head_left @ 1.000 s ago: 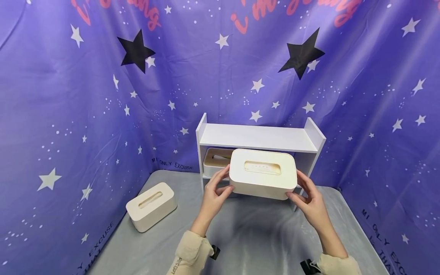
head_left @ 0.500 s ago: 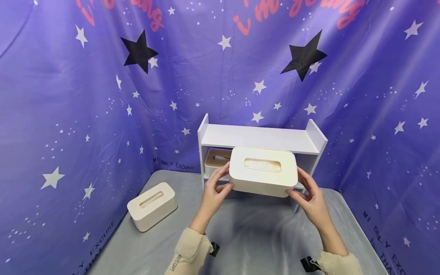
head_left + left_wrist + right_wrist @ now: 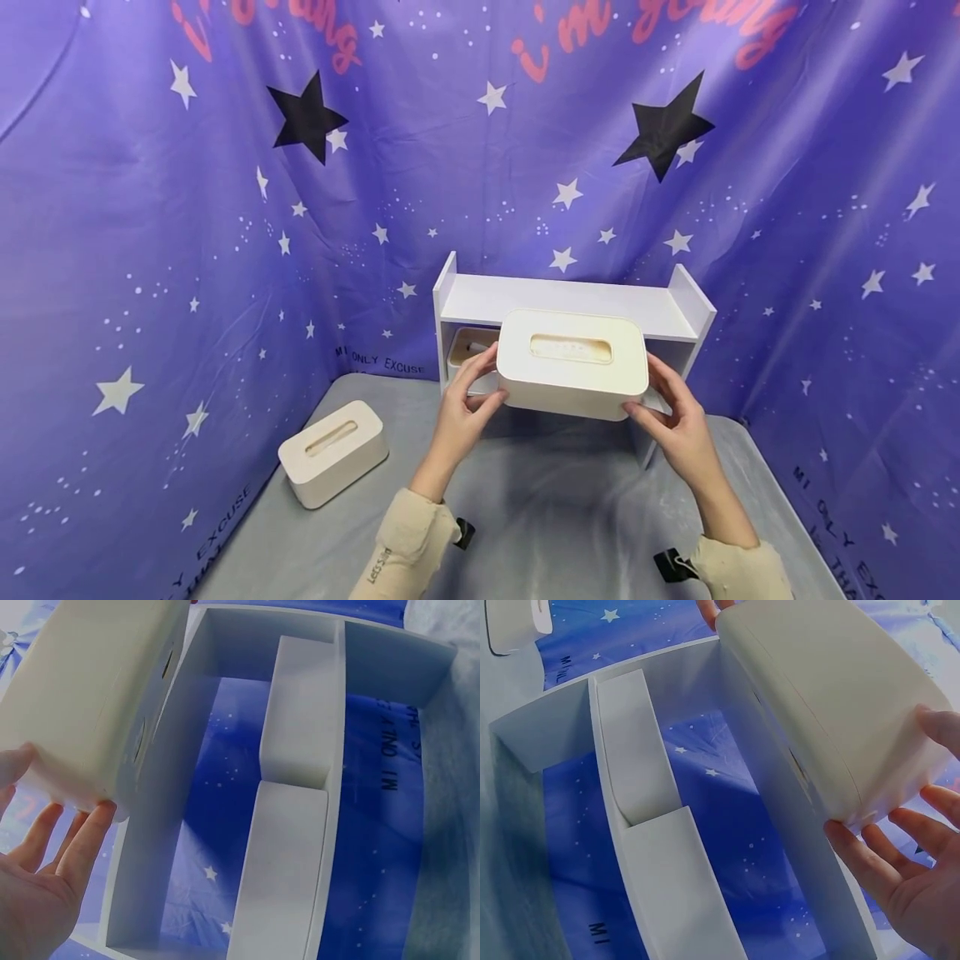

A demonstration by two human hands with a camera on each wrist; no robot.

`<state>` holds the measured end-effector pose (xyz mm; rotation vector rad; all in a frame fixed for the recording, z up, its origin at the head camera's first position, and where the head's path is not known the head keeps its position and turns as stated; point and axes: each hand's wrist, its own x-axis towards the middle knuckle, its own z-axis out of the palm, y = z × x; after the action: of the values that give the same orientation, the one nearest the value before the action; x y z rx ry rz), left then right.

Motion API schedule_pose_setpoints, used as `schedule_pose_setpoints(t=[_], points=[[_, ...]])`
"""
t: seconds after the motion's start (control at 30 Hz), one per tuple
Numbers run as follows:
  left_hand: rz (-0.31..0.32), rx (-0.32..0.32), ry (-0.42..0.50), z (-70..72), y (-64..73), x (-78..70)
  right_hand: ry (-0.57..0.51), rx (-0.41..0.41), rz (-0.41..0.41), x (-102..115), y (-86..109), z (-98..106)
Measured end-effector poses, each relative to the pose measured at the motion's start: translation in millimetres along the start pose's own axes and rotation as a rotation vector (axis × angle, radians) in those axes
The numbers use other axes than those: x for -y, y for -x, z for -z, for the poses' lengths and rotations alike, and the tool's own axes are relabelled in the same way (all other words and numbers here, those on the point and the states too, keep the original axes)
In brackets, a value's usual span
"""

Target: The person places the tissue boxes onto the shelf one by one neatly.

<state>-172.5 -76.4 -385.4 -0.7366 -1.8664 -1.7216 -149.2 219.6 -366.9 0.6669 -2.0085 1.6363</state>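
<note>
From my end, the cream box (image 3: 573, 371) sits higher against the white shelf (image 3: 562, 294) than half a second ago, now overlapping the shelf's top front edge in the head view, so I judge the lift is under way and setting down not yet done. Left grip (image 3: 459, 414) and right grip (image 3: 682, 423) each pinch one end, box in the air between them. Slotted face points up, long axis runs grip to grip, roughly along the shelf.

The head view left us one shelved box (image 3: 467, 337) partly hidden behind the left hand (image 3: 462, 412) and held box (image 3: 572, 379), pink lettering (image 3: 534, 68) cropped above.
</note>
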Motion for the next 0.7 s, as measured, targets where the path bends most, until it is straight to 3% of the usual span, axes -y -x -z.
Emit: schedule_pose_setpoints(t=[0.17,0.4,0.7], points=[[0.021,-0.016,-0.004,2.9,-5.8,-7.4,0.044,-0.001,-0.010,2.4,-8.6,-1.9],[0.046,-0.017,-0.042,7.9,-17.3,-29.4,0.102,0.027,-0.007,7.8,-21.5,-3.7],[0.056,-0.040,-0.079,14.5,-30.0,-11.5,0.141,0.043,-0.047,13.1,-38.8,-7.2]])
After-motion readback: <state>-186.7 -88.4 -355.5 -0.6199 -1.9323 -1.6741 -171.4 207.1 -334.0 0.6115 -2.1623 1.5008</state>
